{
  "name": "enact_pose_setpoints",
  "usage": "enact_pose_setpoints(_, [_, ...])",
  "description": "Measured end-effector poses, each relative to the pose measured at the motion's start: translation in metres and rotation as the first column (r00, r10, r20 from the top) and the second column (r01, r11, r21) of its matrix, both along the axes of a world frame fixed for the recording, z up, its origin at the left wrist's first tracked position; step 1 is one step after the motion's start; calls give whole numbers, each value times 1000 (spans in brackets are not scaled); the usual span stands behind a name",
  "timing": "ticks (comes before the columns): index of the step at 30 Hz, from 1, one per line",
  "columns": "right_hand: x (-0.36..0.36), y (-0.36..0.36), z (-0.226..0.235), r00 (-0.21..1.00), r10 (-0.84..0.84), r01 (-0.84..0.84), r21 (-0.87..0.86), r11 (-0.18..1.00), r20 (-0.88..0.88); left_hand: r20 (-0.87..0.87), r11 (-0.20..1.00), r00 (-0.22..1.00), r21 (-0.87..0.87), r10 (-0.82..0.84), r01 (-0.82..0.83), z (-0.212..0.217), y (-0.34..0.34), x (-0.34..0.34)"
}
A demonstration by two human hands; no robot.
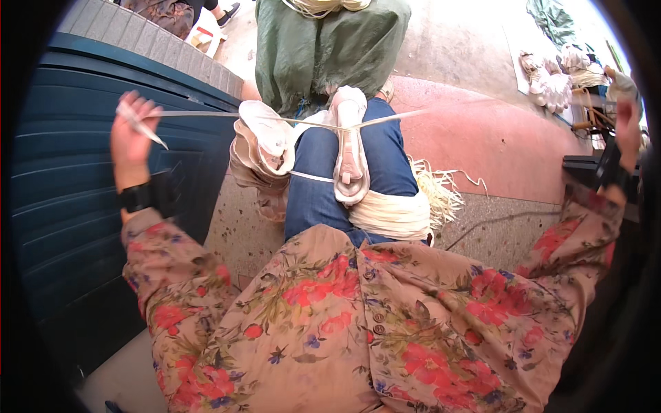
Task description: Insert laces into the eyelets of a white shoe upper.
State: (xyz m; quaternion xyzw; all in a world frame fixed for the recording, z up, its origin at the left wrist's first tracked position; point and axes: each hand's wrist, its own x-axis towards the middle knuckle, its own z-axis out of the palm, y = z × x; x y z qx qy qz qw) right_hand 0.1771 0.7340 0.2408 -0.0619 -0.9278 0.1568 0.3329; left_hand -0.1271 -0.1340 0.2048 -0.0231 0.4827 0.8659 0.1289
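Observation:
My left hand is raised at the far left, its fingers closed round a flat white cord. A pale pointed end sticks out below those fingers. Out at the far right, my right hand is smeared by motion, with its fingers drawn in where the cord's other side runs. Between them the cord stretches tight and crosses over a pale pink shoe, sole up on my lap. Left of it hangs a stack of similar pale shoes, and a lower length of cord joins the two.
A hank of cream cord lies over my thigh, its loose ends spilling right. Ahead stands a green sack. A dark blue panelled door flanks my left side. More bundled pale shoes sit at far right.

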Motion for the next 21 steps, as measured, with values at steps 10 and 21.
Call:
enact_pose_setpoints(10, [-13,-279,-227,922,-31,345,-786,513,385,232,874,948,-478,218,-84,-74,-20,16])
enact_pose_setpoints(21, [-114,-506,-265,808,414,-147,-537,831,419,122,444,795,-774,-595,451,-199,166,103])
